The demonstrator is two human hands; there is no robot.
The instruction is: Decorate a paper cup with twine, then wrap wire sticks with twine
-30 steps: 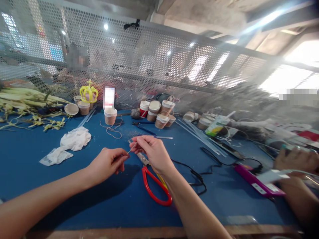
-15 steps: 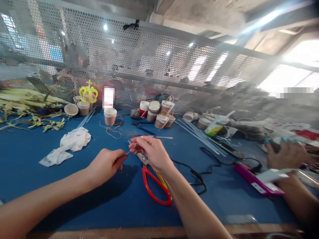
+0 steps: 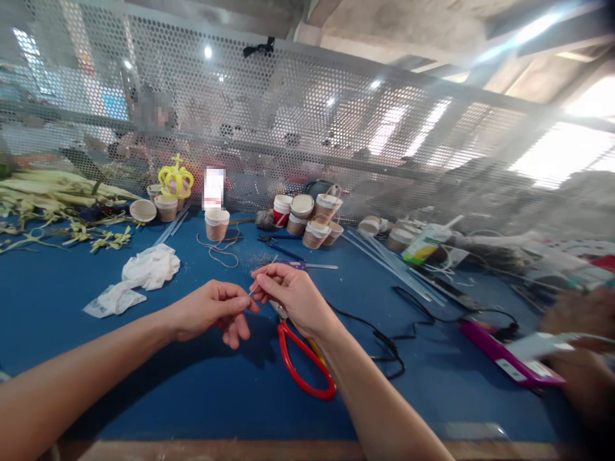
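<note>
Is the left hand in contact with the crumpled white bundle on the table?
Apart: the head view shows blue tabletop between the left hand and the crumpled white bundle.

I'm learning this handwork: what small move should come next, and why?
Perhaps a gentle twist of the thin strand with the left hand, since its fingertips meet the lower end while the right hand pinches it higher up.

On the blue tabletop [image 3: 192, 403] lie scissors [image 3: 284, 336] (red-handled), a crumpled white wad [image 3: 151, 266] and black cable [image 3: 384, 338].
</note>
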